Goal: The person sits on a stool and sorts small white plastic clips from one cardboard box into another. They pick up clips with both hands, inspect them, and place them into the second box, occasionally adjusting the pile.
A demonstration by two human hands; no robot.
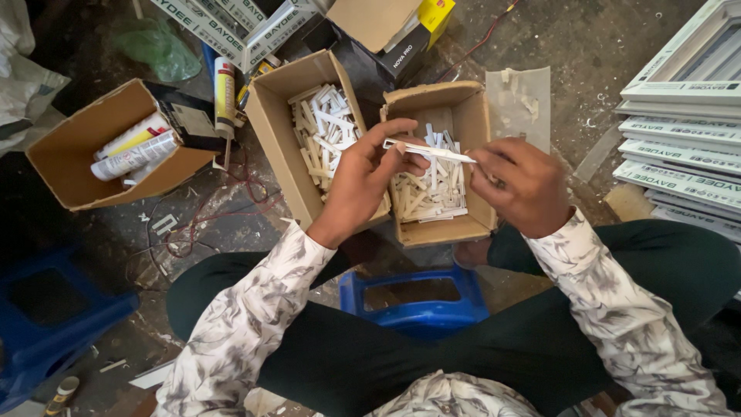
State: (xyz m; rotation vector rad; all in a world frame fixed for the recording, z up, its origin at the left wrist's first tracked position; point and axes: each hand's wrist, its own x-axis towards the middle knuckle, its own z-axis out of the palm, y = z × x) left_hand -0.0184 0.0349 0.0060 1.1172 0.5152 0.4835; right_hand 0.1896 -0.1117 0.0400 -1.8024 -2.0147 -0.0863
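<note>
White strip (429, 151): being held over right cardboard box (478, 123).
Left hand (363, 181): pinching strip's near end.
Right hand (525, 185): pinching its far end.

White framed panels (683, 162): stack cut off by right edge. Blue stool (46, 324): cropped at left edge. Right hand (525, 185): fingertips hidden, grip on white strip (428, 150) unclear.

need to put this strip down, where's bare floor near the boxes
Bare floor lies right of the right box, between the paper sheet and the stacked frames. Left of the left box it is crowded: red wire, scraps, and the tube box.
</note>
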